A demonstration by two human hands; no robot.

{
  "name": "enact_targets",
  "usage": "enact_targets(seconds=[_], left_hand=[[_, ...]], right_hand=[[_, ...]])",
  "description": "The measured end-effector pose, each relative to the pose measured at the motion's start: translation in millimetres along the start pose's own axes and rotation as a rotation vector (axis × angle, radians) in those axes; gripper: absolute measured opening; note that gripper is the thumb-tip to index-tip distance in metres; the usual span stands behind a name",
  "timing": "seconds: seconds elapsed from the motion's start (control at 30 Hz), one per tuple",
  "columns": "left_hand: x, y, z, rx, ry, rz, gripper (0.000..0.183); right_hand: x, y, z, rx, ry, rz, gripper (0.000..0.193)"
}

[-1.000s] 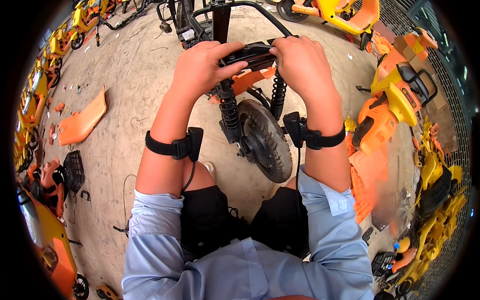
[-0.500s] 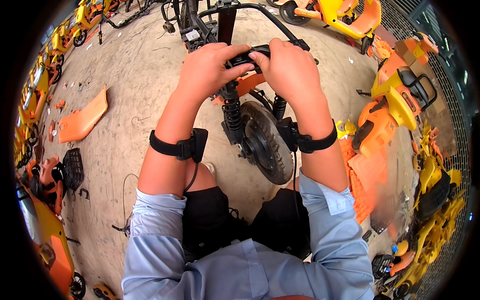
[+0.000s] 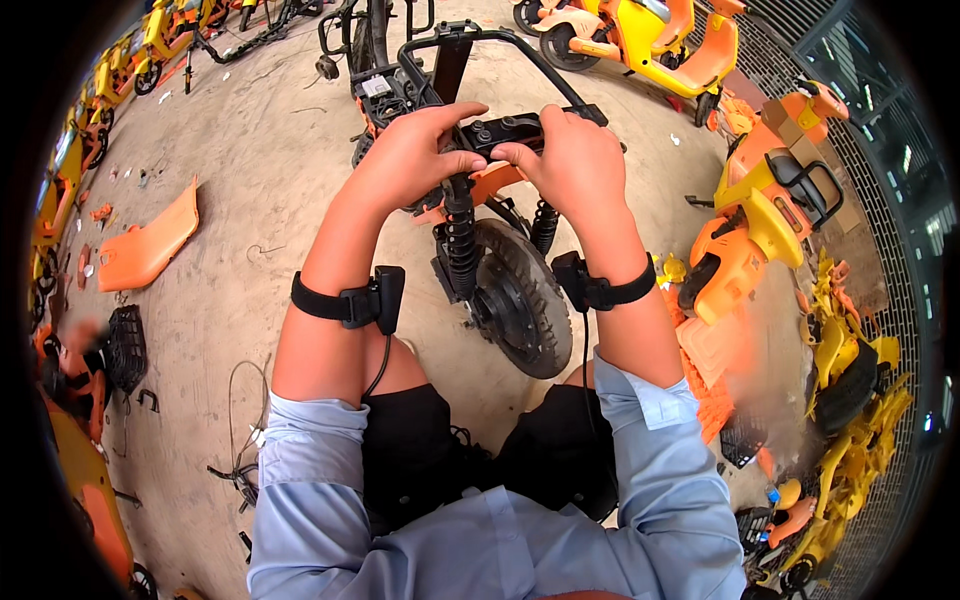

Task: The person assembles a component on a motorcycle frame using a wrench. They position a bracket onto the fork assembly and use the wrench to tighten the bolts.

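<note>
A scooter frame with its body panels off stands in front of me. At its near end is a black bracket [image 3: 508,130] with round bolt heads on top. My left hand [image 3: 415,155] grips the bracket's left end, index finger above and thumb along the near edge. My right hand [image 3: 580,165] is wrapped over its right side, the thumb pointing inward near the other thumb. Below the bracket are an orange frame piece [image 3: 497,182], two black coil shocks [image 3: 459,235] and a black-tyred wheel [image 3: 520,300]. My hands hide both ends of the bracket.
A black tubular rack [image 3: 500,36] rises just beyond my hands. An orange panel [image 3: 150,245] lies on the floor to the left. At the right are a yellow and orange scooter body [image 3: 745,240] and a heap of yellow panels [image 3: 860,440]. More scooters [image 3: 660,45] stand behind.
My thumbs have shifted from the bracket's top to its near edge, uncovering more of the bolt heads. My left index finger has lifted a little. The whole view has shifted slightly.
</note>
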State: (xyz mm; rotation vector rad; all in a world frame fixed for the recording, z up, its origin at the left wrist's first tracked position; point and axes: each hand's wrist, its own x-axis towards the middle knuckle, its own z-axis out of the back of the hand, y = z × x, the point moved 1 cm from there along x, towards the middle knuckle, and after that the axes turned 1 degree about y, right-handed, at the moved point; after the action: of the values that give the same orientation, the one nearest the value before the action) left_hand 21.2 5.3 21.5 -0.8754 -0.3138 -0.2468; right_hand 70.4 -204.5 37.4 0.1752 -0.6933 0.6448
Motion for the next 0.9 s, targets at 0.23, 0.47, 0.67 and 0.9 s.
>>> enact_targets(seconds=[0.23,0.47,0.67,0.9], left_hand=[[-7.5,6.0,-3.4,-0.157,-0.023,0.127,0.053],[-8.7,21.6,-16.0,-0.394,-0.056,0.048,0.052],[-5.6,24.2,-16.8,-0.322,-0.023,0.054,0.054],[-1.9,24.5,-8.5,-0.347,0.005,0.080,0.049]], right_hand=[[11.6,17.6,22.2,0.039,0.218,-0.225,0.058],[20.8,29.7,35.1,0.038,0.367,-0.376,0.055],[11.0,31.5,24.7,-0.030,0.317,-0.342,0.054],[12.2,0.0,31.6,0.102,0.342,-0.279,0.034]])
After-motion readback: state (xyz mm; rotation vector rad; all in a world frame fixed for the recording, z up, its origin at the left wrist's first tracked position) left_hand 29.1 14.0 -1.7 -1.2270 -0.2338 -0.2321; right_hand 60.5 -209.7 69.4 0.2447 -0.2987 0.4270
